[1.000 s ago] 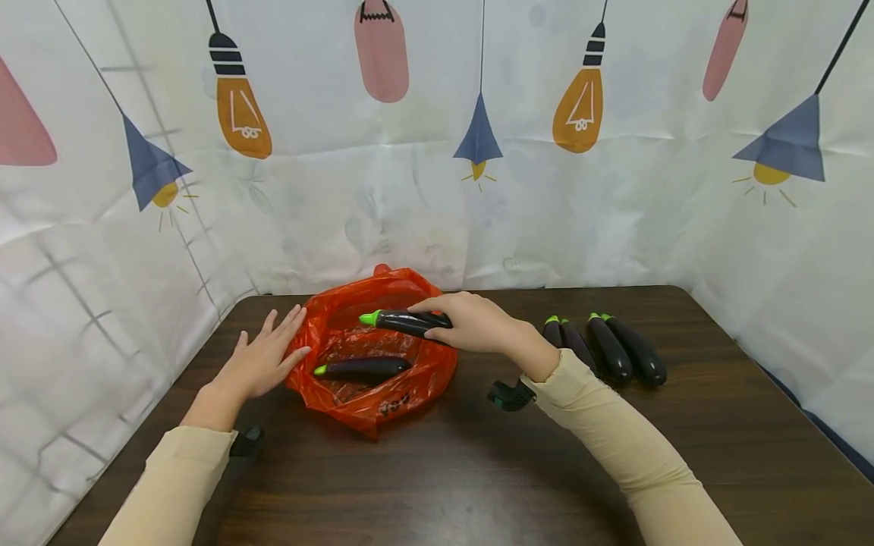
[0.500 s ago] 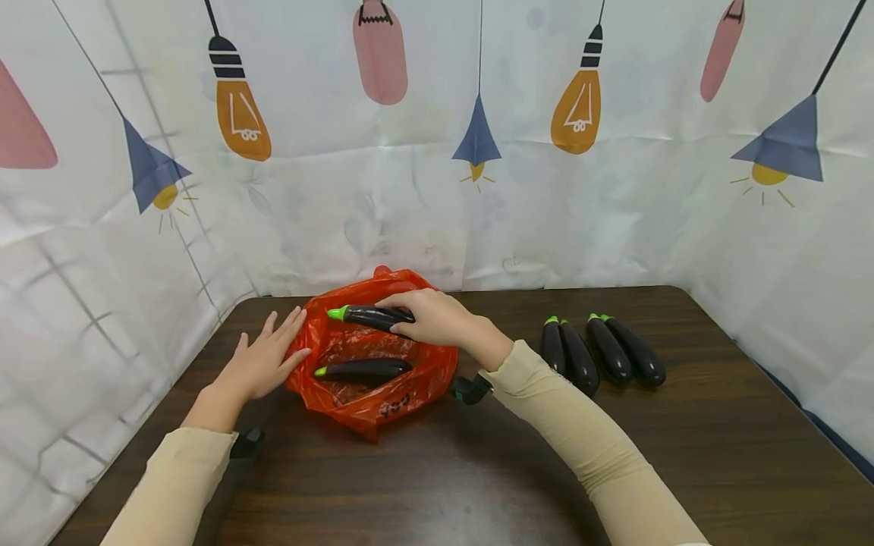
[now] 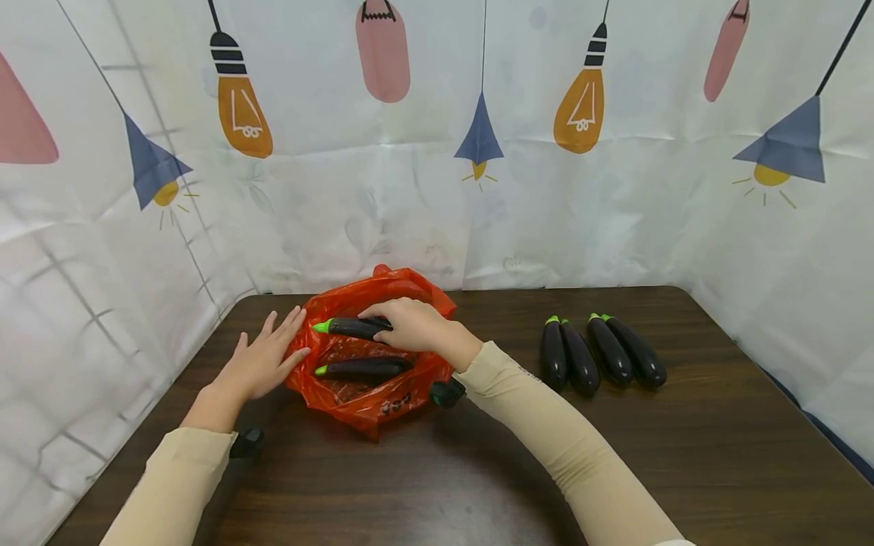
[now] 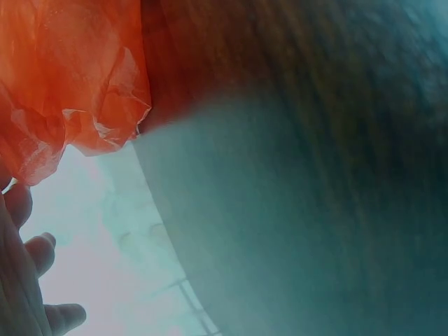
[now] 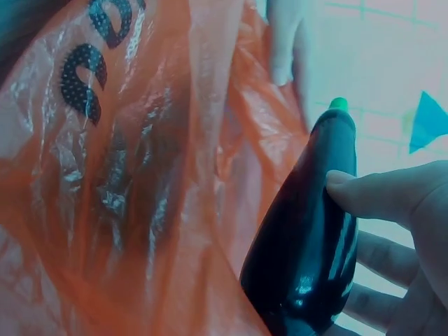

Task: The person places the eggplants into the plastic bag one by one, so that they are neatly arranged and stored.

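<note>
In the head view an open red plastic bag (image 3: 403, 387) sits on the table, left of centre. One eggplant (image 3: 365, 369) lies inside it, green stem end to the left. My right hand (image 3: 419, 330) grips a second eggplant (image 3: 350, 327) by its thick end, over the bag's opening and behind the first. The right wrist view shows thumb and fingers on either side of this held eggplant (image 5: 308, 231), beside the bag's wall (image 5: 147, 210). My left hand (image 3: 259, 360), fingers spread and straight, rests against the bag's left rim. Its fingertips (image 4: 42, 252) show near the bag in the left wrist view.
Several more eggplants (image 3: 601, 353) lie side by side on the right of the dark wooden table (image 3: 478, 470). A white curtain (image 3: 410, 205) printed with lamps and bulbs hangs behind the table and along its sides.
My right hand has carried the held eggplant leftward, then slightly lower, over the bag. The left hand and the eggplant lying in the bag have stayed in place.
</note>
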Demonstrator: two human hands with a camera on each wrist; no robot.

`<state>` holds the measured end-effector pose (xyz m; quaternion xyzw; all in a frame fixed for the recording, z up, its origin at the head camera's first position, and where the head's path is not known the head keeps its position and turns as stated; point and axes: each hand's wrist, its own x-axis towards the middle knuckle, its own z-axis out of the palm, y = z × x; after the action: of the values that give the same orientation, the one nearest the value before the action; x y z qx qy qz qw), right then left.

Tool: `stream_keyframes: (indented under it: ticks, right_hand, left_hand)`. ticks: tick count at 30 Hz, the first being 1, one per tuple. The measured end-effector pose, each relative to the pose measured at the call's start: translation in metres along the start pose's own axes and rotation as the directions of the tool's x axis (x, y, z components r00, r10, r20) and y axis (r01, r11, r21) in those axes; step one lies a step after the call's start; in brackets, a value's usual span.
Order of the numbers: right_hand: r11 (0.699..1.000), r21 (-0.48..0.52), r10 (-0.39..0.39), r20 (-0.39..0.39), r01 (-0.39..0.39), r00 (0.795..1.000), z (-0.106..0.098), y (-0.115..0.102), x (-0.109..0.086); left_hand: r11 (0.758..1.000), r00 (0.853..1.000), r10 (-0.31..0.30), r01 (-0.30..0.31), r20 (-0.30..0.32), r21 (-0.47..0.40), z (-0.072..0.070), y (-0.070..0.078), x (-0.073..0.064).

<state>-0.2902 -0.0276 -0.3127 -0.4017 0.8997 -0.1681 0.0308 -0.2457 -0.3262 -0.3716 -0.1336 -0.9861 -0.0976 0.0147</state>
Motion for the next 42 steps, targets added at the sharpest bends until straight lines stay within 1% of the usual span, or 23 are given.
stream_keyframes:
  ticks: [6,11,16,22,31,42]
  right_hand:
    - [0.999,-0.032,0.045,0.037,-0.044,0.998,0.009,0.001,0.011]
    - [0.997,-0.044,0.071,0.052,-0.069,0.996,0.013,-0.001,0.016]
    - [0.992,-0.090,0.092,0.073,-0.085,0.993,0.021,-0.003,0.022]
    - [0.986,-0.125,0.122,0.097,-0.110,0.988,0.031,-0.003,0.029]
    - [0.982,-0.152,0.133,0.108,-0.116,0.985,0.042,-0.001,0.031]
    - [0.979,-0.161,0.147,0.140,-0.124,0.979,0.046,-0.005,0.035]
  left_hand:
    - [1.000,1.000,0.001,-0.001,-0.002,-0.008,0.000,0.000,0.000]
    - [1.000,1.000,0.005,-0.005,-0.005,-0.009,0.001,0.000,0.000]
    - [1.000,1.000,0.002,-0.002,-0.008,0.005,0.002,-0.003,-0.002]
    - [1.000,1.000,0.003,-0.003,-0.011,-0.002,0.001,-0.002,-0.003]
    - [1.000,1.000,0.003,-0.003,-0.006,-0.009,-0.003,0.001,-0.004]
    - [1.000,1.000,0.001,-0.001,-0.006,-0.003,-0.005,0.000,-0.006]
